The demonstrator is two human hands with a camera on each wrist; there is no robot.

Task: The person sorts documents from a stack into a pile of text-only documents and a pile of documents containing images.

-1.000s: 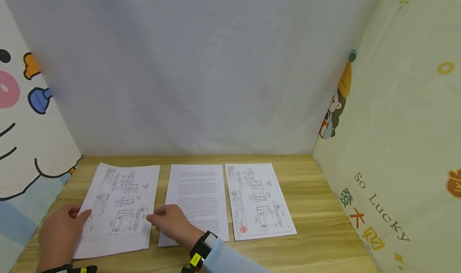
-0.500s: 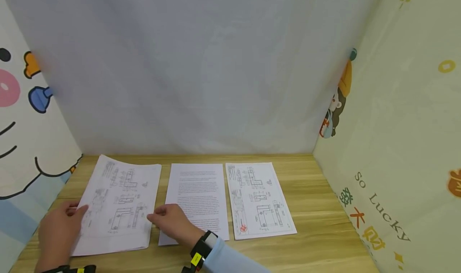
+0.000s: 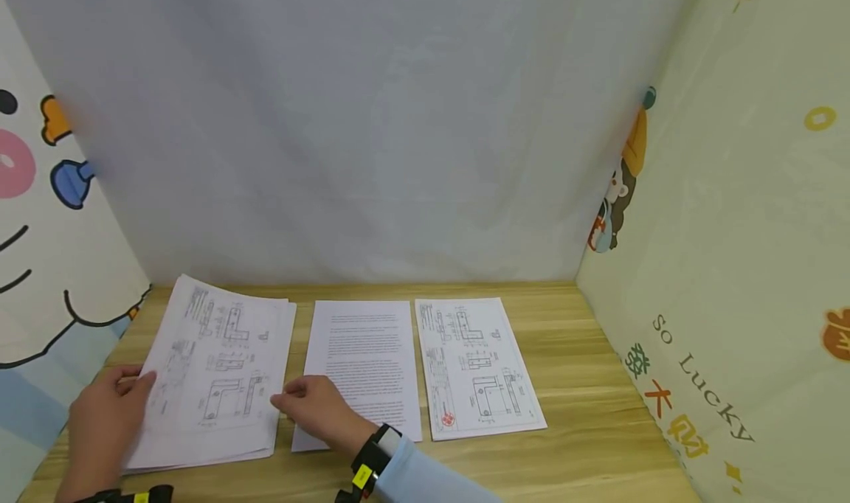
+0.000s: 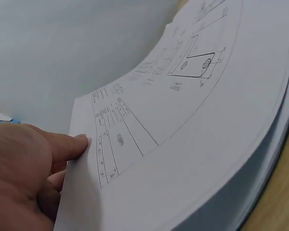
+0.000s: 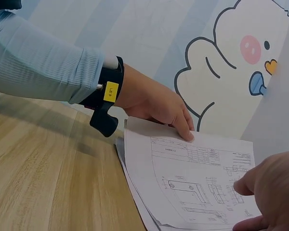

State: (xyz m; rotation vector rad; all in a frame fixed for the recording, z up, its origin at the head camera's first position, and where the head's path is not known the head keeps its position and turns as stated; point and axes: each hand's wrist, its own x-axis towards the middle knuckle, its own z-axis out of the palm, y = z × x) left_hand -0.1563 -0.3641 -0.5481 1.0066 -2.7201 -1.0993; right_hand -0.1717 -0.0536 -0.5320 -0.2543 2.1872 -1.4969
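Note:
A stack of printed technical drawings (image 3: pixel 192 433) lies at the table's left. My left hand (image 3: pixel 109 414) pinches the left edge of the upper sheets, thumb on top. In the left wrist view the raised paper (image 4: pixel 130 159) bends in a curve, with a shaded gap beneath it. At the stack's right edge is my right hand (image 3: pixel 325 411), its bent fingers close together and the tips over the paper's margin. In the right wrist view its fingers (image 5: pixel 248 185) lie over the drawing, and the left hand holds the far edge. The left hand's fingers under the paper are mostly hidden.
A sheet of typed text (image 3: pixel 361 363) lies in the middle, partly under the right forearm. Right of it lies another drawing (image 3: pixel 481 370) with a red stamp. The wooden table (image 3: pixel 584 407) is bounded by a grey back cloth (image 3: pixel 372 134) and patterned side walls.
The left hand has lifted the upper sheets and moved them slightly left, so their far left corner rises and lower sheets show along the right side. The right hand has hardly moved.

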